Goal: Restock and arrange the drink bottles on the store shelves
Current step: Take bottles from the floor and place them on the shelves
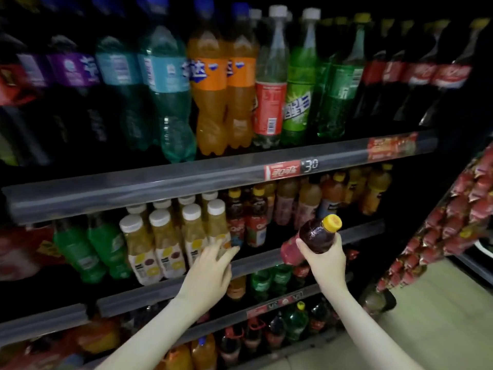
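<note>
Standing before the drinks rack, the person holds one yellow-capped dark bottle (316, 237) in the right hand (324, 260), in the air just in front of the middle shelf (269, 259). The fingers of this hand are wrapped around the lower body of the bottle, over its red label. The bottle leans, with its cap up and to the right. The left hand (210, 272) is stretched toward the white-capped juice bottles (165, 244) on the same shelf; its fingers are straight and grasp nothing. The fingertips are at the rightmost juice bottle, but the picture is blurred there and I cannot tell if they touch it.

Just to the right of the juice bottles stands a row of yellow-capped bottles (257, 217) that look to be of the same kind as the one in the hand. So I judge that the step in hand is placing this bottle into its row, with the left hand perhaps making order or room beside it. The next move calls for turning the bottle upright and carrying it left and inward, under the upper shelf edge (186, 182). It should then be set down at the front of that row, label outward, without knocking the neighbours over.
</note>
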A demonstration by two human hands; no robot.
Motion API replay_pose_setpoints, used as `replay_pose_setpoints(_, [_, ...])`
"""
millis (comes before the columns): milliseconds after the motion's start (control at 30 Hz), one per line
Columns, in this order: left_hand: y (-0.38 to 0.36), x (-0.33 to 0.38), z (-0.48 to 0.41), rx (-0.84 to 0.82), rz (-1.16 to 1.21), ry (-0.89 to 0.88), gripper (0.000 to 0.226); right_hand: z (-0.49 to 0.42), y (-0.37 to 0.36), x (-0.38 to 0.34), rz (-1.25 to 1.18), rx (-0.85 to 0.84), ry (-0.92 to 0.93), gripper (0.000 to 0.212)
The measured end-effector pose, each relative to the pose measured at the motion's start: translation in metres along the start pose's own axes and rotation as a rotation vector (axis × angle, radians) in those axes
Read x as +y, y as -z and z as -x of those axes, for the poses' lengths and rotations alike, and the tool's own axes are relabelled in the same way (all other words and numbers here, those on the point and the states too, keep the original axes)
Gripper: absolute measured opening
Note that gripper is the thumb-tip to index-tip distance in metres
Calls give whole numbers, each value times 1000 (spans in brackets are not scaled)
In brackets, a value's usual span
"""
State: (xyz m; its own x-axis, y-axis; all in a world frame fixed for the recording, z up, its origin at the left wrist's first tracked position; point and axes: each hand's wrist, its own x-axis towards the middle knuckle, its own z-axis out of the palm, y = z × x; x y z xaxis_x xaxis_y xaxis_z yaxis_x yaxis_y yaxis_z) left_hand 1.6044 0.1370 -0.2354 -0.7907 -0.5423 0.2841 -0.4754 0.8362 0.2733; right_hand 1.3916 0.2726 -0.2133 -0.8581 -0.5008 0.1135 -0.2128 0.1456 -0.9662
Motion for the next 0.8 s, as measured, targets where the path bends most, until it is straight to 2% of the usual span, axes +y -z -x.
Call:
replay_pose_setpoints(267, [-73,108,-108,-40,40,-38,47,-109,89,58,-51,155,2,49])
replay_pose_setpoints(400, [-110,149,-157,-64,32,1,55,-159,114,78,-94,183,16,55])
replay_pose_setpoints(567, [-125,166,-217,65,-17,194,91,-214,113,80,-94,112,12,66])
replay_pose_setpoints(633, [-128,167,-237,80,-75,226,91,-231,105,79,-70,58,-7,68])
replay_pose_setpoints(800, [-147,164,-249,0,-108,305,86,-258,86,89,64,-96,-65,69])
